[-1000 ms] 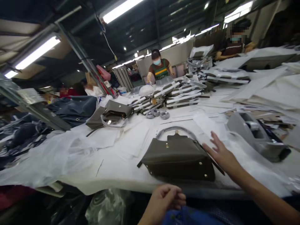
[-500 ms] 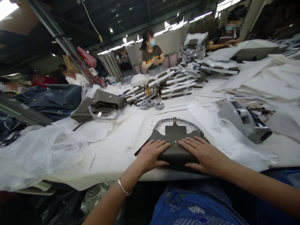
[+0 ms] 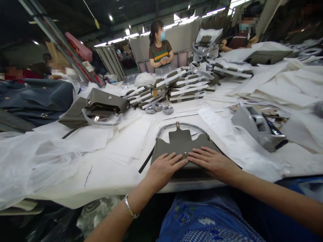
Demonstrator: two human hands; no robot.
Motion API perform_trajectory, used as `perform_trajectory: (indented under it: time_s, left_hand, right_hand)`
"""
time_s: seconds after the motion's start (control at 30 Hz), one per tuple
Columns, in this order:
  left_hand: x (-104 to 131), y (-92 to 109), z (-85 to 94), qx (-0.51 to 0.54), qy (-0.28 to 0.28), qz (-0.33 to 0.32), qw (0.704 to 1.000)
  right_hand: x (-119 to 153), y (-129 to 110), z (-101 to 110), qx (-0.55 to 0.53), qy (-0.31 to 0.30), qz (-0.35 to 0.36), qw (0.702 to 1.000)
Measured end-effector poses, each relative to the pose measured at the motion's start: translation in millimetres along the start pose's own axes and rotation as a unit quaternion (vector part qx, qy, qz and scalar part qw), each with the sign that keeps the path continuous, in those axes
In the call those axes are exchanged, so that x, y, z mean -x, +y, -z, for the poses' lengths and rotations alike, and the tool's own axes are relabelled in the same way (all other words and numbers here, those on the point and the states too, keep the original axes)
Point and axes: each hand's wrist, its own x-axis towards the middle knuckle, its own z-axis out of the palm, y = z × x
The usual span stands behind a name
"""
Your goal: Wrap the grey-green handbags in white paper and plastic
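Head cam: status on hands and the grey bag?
Left hand and right hand flat on the grey handbag, fingers spread, not gripping. Bag lies on the white table, handle away from the person. Tape dispenser right, clear of hands.

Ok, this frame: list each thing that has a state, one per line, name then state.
left hand: flat, palm down on the grey handbag
right hand: flat, palm down on the same bag
grey handbag: lying flat at the table's near edge, flap closed, handle resting on the table
second grey handbag: lying on its side, untouched
tape dispenser: resting on the table, untouched
wrapped bags: stacked in piles
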Motion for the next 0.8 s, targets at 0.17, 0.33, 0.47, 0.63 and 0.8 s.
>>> perform_trajectory:
  time_s: [0.17,0.33,0.47,0.63,0.8]
  left_hand:
    - [17.4,2.5,-18.8,0.000,-0.053,0.063,0.997]
    - [14.9,16.1,-26.3,-0.016,-0.053,0.093,0.994]
    - [13.3,16.9,-35.9,-0.024,-0.014,0.096,0.995]
    - [17.3,15.5,-44.2,-0.042,0.010,0.098,0.994]
    - [21.5,13.4,-47.5,-0.057,0.034,0.090,0.994]
  right_hand:
    - [13.4,-10.6,-15.3,-0.046,-0.032,-0.014,0.998]
    - [3.0,-7.3,3.2,-0.126,-0.040,-0.022,0.991]
    - [-50.2,10.5,23.9,-0.160,-0.057,-0.020,0.985]
    - [-174.1,22.7,6.2,-0.122,-0.007,0.031,0.992]
    - [-282.1,22.8,-50.3,-0.060,-0.045,0.089,0.993]
